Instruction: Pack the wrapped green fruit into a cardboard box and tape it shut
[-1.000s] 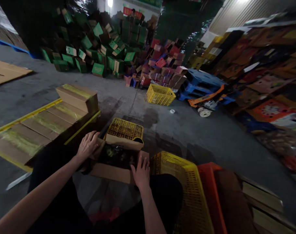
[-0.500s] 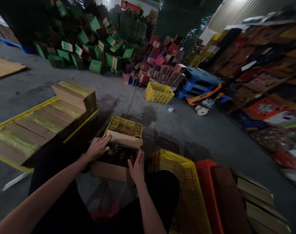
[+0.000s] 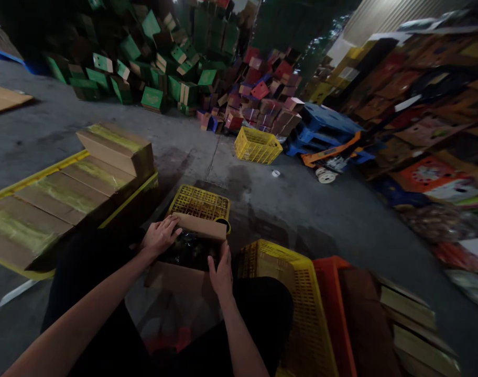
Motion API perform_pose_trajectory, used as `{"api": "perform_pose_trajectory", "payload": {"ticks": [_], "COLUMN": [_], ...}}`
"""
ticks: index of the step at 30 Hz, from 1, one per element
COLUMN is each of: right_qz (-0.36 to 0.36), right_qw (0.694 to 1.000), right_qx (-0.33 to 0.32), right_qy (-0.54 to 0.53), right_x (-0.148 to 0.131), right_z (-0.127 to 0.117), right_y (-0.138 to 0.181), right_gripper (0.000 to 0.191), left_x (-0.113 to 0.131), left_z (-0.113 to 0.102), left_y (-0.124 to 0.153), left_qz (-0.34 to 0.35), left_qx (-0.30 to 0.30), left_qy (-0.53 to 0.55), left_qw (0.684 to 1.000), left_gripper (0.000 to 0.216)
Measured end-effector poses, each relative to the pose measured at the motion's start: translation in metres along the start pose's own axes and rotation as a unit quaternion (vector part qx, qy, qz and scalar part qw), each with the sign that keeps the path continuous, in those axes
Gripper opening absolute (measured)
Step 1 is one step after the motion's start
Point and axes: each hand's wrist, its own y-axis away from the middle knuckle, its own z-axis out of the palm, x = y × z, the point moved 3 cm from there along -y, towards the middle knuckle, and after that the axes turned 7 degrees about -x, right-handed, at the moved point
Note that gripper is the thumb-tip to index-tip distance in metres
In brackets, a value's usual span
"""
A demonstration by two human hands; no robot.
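Note:
An open cardboard box (image 3: 197, 224) sits between my knees, its far flap standing up and its near flap folded out toward me. Dark, shiny plastic wrap (image 3: 189, 250) lies inside; what it covers is too dim to name. My left hand (image 3: 160, 235) grips the box's far left corner, fingers over the flap. At the right side, my right hand (image 3: 222, 272) holds the wall, with its thumb toward the inside and fingers along the outside. Behind the box stands an upturned yellow crate (image 3: 199, 201), with a dark round ring (image 3: 223, 225), perhaps a tape roll, at its near right corner.
Taped cartons (image 3: 69, 191) fill a yellow crate at left. Close by on the right are a yellow basket (image 3: 302, 283), an orange crate (image 3: 329, 267) and more cartons. Farther off are another yellow crate (image 3: 258, 145), an orange pallet jack (image 3: 333, 152), blue pallets (image 3: 321, 123) and heaped green boxes (image 3: 152, 98).
The far flap's right end has come slightly inward, showing more of the dark ring. The near flap looks lower. Both hands stay on the box, and the view has shifted slightly.

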Motion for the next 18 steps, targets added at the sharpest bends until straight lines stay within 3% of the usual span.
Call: {"api": "perform_pose_trajectory", "payload": {"ticks": [8, 18], "right_qz": [-0.012, -0.025], "right_qw": [0.999, 1.0], "right_qx": [-0.009, -0.012], "right_qy": [-0.039, -0.002], "right_x": [0.007, 0.005], "right_z": [-0.001, 0.006], "right_y": [-0.004, -0.007], "right_gripper": [0.082, 0.088], "left_x": [-0.007, -0.024], "left_z": [0.001, 0.014], "left_y": [-0.006, -0.008], "left_qz": [-0.003, 0.03], "left_qx": [-0.008, 0.0], "left_qy": [0.028, 0.174], "left_qw": [1.0, 0.984], "left_gripper": [0.04, 0.054]}}
